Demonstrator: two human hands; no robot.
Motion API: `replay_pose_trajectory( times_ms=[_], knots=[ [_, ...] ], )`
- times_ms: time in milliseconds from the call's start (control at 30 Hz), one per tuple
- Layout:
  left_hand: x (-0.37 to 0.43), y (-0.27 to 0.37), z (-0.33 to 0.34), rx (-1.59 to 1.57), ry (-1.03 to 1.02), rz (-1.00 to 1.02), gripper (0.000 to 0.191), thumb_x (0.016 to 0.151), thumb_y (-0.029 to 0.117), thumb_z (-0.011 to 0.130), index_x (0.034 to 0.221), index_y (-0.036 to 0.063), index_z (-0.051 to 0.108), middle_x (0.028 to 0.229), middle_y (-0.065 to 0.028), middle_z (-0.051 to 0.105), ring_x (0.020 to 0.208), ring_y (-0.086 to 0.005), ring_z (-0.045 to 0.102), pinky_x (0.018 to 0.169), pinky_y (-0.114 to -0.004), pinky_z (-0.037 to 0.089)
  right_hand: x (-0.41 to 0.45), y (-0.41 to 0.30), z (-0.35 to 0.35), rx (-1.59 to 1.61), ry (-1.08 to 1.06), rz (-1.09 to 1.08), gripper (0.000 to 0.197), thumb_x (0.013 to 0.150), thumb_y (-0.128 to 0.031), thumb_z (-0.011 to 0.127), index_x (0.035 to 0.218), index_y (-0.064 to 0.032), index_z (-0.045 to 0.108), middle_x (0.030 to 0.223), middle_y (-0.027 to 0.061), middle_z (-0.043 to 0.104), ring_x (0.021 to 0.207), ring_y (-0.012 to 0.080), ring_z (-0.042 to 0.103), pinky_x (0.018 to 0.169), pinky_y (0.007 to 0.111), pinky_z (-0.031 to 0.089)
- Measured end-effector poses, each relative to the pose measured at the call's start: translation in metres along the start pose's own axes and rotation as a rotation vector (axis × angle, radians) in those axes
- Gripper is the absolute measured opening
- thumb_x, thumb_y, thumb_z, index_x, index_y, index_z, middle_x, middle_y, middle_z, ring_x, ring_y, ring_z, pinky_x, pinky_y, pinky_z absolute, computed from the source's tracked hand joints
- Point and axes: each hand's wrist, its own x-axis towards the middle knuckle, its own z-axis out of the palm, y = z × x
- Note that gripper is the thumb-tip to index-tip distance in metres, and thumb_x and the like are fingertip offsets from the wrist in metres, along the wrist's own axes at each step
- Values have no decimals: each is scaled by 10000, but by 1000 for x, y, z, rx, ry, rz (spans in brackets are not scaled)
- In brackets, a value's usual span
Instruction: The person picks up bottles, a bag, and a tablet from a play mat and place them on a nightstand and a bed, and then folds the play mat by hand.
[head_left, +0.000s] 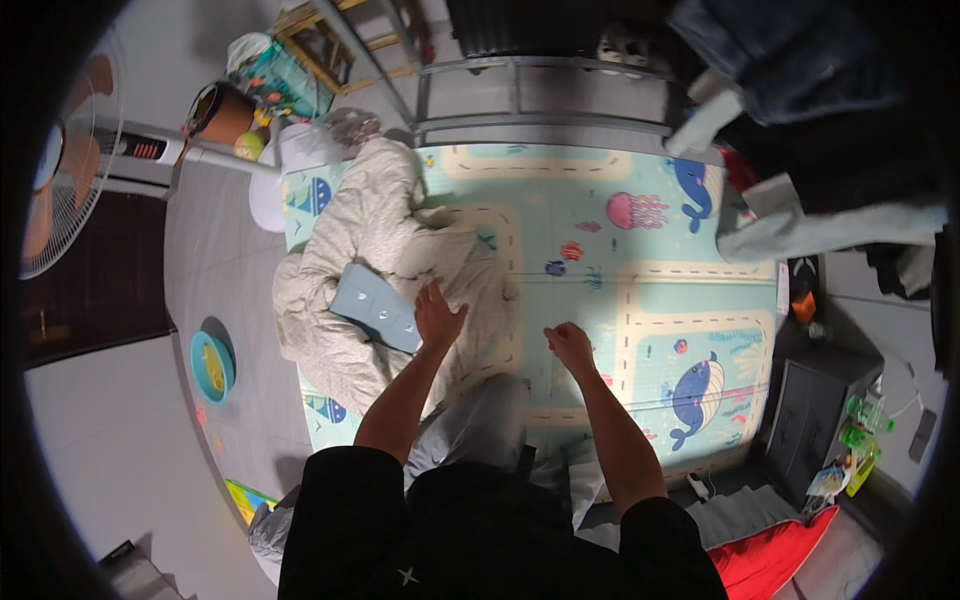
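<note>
My left hand (439, 315) is spread above a crumpled light-grey quilt (367, 217), near the right end of a flat blue-grey box or case (375, 307) with several small pale marks on its face. The case lies tilted on the quilt. Over the pale green play mat (570, 202), printed with roads and sea animals, my right hand (570, 346) hangs with its fingers curled; nothing shows in it. The quilt covers the mat's left part.
A standing fan (71, 161) is at the far left, and a turquoise basin (212, 366) sits on the floor. Metal rails (540, 118) run beyond the mat. Clothes (817, 232) hang at the right above a dark cabinet (814, 412). Red fabric (772, 555) lies at lower right.
</note>
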Motion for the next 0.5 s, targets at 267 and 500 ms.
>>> replay_pose_trajectory(
  times_ms=[267,500],
  knots=[
    [75,-133,-49,120,478,-509,744,702,351,714,1311,118,356,1286,-97,424,1238,-291,384,988,-547,278,9,-53,88,-41,-250,-54,244,832,-259,645,930,-37,622,794,50,644,707,142,622,663,292,499],
    [112,-167,-100,386,-126,-381,920,599,514,771,1325,90,396,1341,-146,441,1242,-318,417,975,-517,335,-16,-24,84,-130,-183,172,277,824,-312,626,934,-58,638,827,57,659,729,142,640,658,296,503]
  ],
)
